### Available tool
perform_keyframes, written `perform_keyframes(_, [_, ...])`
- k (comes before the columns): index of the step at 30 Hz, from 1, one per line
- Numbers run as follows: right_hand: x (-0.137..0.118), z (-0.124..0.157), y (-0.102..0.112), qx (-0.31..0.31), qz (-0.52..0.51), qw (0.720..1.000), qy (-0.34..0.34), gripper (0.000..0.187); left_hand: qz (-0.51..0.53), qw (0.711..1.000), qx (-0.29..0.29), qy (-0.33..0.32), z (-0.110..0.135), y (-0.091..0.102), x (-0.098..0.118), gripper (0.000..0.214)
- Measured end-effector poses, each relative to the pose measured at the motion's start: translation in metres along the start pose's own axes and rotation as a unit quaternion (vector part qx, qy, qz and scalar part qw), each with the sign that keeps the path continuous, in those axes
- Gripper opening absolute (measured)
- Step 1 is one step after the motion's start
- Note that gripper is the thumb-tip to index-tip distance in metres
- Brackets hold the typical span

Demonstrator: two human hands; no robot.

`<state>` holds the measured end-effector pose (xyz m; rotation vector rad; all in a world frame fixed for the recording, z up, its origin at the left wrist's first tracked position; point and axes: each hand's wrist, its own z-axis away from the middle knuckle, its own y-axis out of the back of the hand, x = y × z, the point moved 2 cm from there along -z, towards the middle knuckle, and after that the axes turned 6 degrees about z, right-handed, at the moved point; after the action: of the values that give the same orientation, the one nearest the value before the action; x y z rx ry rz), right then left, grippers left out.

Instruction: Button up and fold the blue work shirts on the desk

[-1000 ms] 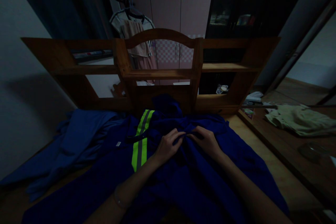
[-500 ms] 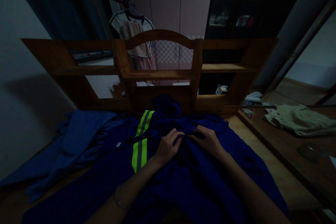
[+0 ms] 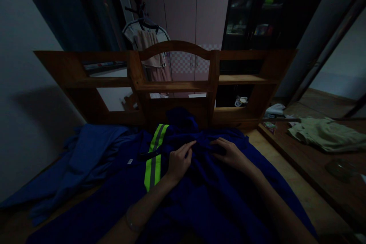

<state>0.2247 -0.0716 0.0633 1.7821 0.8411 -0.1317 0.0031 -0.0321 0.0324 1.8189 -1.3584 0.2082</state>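
Note:
A dark blue work jacket [image 3: 217, 194] lies spread in front of me, with a yellow-green and grey reflective stripe [image 3: 154, 160] on its left part. My left hand [image 3: 180, 160] rests on the cloth near the middle of the jacket. Its fingers are stretched forward and the thumb is apart from them. To the right, my right hand [image 3: 230, 154] touches the same area, with thumb and fingers spread and no cloth visibly pinched between them. Dim light hides the fine details of the fabric between both hands.
A wooden headboard [image 3: 174, 85] with open shelves stands behind the jacket. Crumpled lighter blue cloth [image 3: 94, 152] lies at left. On the right, a brown tabletop [image 3: 311, 160] bears a pale green garment [image 3: 326, 133] and a glass bowl [image 3: 340, 167]. Clothes [image 3: 151, 42] hang beyond the headboard.
Both hands were pinching the jacket's cloth close together. Now their fingers have loosened and the hands have drawn slightly apart. The view has tilted up a little.

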Motion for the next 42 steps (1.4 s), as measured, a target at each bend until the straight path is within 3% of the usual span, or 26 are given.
perform_keyframes(5, [0.006,0.019,0.022,-0.095,-0.036,0.993,-0.055,0.046,-0.053,0.996,0.034,0.064,-0.002,0.003,-0.007,0.023])
perform_keyframes(8, [-0.001,0.028,0.023,-0.089,-0.062,0.991,-0.076,0.046,-0.066,0.994,0.031,0.077,-0.003,0.005,-0.003,0.016])
perform_keyframes(13, [-0.019,0.022,0.011,-0.02,-0.038,0.998,-0.042,0.022,-0.089,0.994,0.056,-0.03,-0.002,0.009,0.021,0.016])
perform_keyframes(16, [-0.023,0.01,-0.001,-0.029,-0.077,0.996,-0.04,0.025,-0.073,0.99,-0.007,-0.122,0.001,0.004,0.035,0.027])
perform_keyframes(18, [-0.02,0.003,-0.008,-0.039,-0.129,0.99,-0.049,0.029,-0.05,0.987,-0.056,-0.142,0.003,0.001,0.038,0.034])
perform_keyframes(23, [-0.006,0.0,-0.024,-0.059,-0.253,0.961,-0.097,0.034,0.0,0.994,-0.083,-0.071,0.0,0.002,0.033,0.039])
perform_keyframes(28, [-0.007,0.004,-0.023,-0.087,-0.277,0.953,-0.089,0.031,0.055,0.986,-0.142,-0.065,-0.001,0.001,0.036,0.029])
perform_keyframes(35, [-0.002,0.005,-0.025,-0.045,-0.29,0.948,-0.126,0.033,0.065,0.993,-0.091,-0.025,-0.001,-0.011,0.021,0.007])
perform_keyframes(42, [0.003,0.007,-0.03,-0.035,-0.312,0.939,-0.138,0.03,0.045,0.994,-0.083,-0.051,-0.003,-0.014,0.015,0.011])
